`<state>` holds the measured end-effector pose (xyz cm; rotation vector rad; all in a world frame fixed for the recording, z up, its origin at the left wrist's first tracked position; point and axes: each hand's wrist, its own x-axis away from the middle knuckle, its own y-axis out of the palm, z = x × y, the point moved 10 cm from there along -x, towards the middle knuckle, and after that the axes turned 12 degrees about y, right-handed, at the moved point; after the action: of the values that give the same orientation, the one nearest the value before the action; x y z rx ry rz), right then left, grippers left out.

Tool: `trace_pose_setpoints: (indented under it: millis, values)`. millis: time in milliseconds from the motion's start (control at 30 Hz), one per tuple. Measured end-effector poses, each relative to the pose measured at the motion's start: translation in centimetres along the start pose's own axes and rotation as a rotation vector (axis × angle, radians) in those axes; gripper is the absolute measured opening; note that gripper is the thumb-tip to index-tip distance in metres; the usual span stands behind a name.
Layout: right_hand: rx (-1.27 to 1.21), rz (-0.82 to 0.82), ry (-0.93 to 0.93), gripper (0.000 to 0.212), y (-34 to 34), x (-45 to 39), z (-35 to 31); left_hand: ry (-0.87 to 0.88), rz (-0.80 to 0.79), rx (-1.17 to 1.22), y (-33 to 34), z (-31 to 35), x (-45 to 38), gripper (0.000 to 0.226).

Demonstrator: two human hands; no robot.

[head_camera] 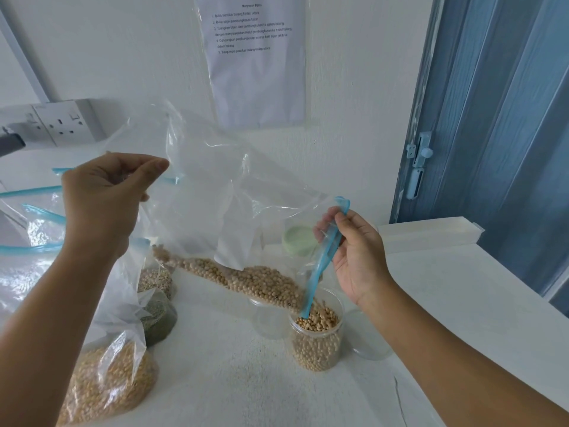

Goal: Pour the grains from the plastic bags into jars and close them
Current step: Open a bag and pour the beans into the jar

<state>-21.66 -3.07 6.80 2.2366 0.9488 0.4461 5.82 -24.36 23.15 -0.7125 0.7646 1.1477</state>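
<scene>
a: from the head camera — what are the hands doing?

b: the left hand (101, 192) has its fingers (144, 167) pinched on the upper corner of a clear plastic bag (215, 186), holding it raised and tilted. the right hand (354, 257) has its fingers curled round the bag's blue zip strip (323, 266) at the low end.

a: and the grains?

b: pale round grains (246, 278) lie along the bag's lower edge, sloping toward its mouth, which sits right over an open jar (317, 337) on the white counter (246, 380). the jar is nearly full of the same grains; the tip of the zip strip dips into its top.

a: anything else around?

b: another clear jar (268, 318) just behind it — i cannot tell what it holds. a pale green lid (298, 238) shows through the bag. to the left, a bag of yellow grains (107, 383), and jars of dark green (157, 318) and beige grains (155, 280). a printed sheet (252, 57) hangs on the wall.
</scene>
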Motion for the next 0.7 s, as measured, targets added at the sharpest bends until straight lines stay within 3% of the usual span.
trace_pose_setpoints:
  millis: [533, 700]
  values:
    - [-0.004, -0.002, -0.005, 0.018, -0.35, -0.11, 0.21, -0.006, -0.001, -0.018, 0.12, 0.18, 0.03, 0.011]
    - [-0.017, 0.002, -0.007, 0.019, -0.4, -0.04, 0.25, -0.011, 0.017, -0.018, 0.17, 0.07, 0.14, 0.022]
